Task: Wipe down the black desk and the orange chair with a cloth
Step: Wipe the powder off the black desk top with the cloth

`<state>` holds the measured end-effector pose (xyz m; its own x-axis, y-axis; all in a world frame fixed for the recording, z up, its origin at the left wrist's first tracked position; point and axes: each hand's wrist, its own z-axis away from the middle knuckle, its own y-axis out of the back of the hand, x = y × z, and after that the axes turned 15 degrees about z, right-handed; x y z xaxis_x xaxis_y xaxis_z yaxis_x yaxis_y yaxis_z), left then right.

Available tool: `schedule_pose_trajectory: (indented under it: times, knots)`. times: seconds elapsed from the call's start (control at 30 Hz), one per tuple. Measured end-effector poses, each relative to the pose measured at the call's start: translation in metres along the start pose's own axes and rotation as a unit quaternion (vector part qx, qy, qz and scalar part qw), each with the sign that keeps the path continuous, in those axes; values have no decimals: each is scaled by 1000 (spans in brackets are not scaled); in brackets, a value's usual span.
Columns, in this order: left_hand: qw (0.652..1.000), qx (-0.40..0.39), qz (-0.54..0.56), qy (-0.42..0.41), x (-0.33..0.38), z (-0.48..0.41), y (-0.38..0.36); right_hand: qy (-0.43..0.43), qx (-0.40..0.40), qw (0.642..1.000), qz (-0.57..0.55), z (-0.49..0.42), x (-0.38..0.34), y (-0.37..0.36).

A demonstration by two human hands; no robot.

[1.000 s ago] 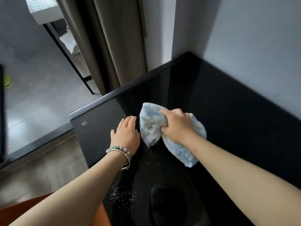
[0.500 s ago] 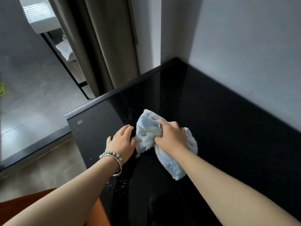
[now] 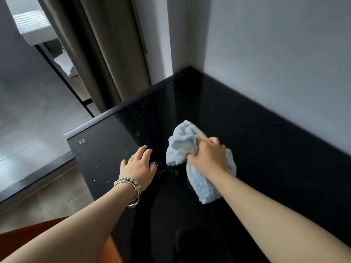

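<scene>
Gripping the bunched pale blue cloth [image 3: 182, 145] with the right hand [image 3: 208, 158], fingers [image 3: 204, 141] clenched round it, on the tabletop [image 3: 266, 149] toward its left edge — probably to bear down on the specks [image 3: 161, 166]. Bracing alongside with the left hand [image 3: 138, 166], fingers released and flat.

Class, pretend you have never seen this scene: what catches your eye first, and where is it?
The pale blue cloth stands out most, bunched in the right hand on the middle of the glossy black desk. Beside it the left hand, with beaded bracelets at the wrist, rests open on the desk near pale specks of dust. A sliver of the orange chair shows at the bottom left corner.
</scene>
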<state>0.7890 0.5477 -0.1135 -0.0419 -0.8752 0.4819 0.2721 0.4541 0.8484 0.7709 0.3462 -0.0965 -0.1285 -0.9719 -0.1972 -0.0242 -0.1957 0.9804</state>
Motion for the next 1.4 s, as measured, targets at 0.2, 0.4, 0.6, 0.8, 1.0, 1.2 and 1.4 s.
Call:
schedule_pose_trajectory:
  times: [0.2, 0.4, 0.6, 0.8, 1.0, 1.2, 1.4]
  knots:
    - [1000, -26, -1, 12, 28, -9, -12, -273, 33, 956, 98, -34, 143, 48]
    - [1000, -21, -14, 12, 32, -16, -8, -336, -66, 928, 144, -29, 152, 26]
    - [1000, -14, -13, 12, 32, -14, -9, -95, -16, 987, 129, 1, 57, -1]
    - [999, -33, -15, -3, 24, -14, -7, -165, 20, 986, -24, -11, 53, 21]
    - [998, -7, -45, -36, 3, -3, -6, -258, -92, 948, 163, -16, 98, 12]
    - [996, 52, -46, 52, -30, 5, 6, -24, -7, 990, 142, 20, 7, -20]
    - [991, -18, -53, 119, -47, 6, 11, 22, 24, 996, 86, -1, 11, -13]
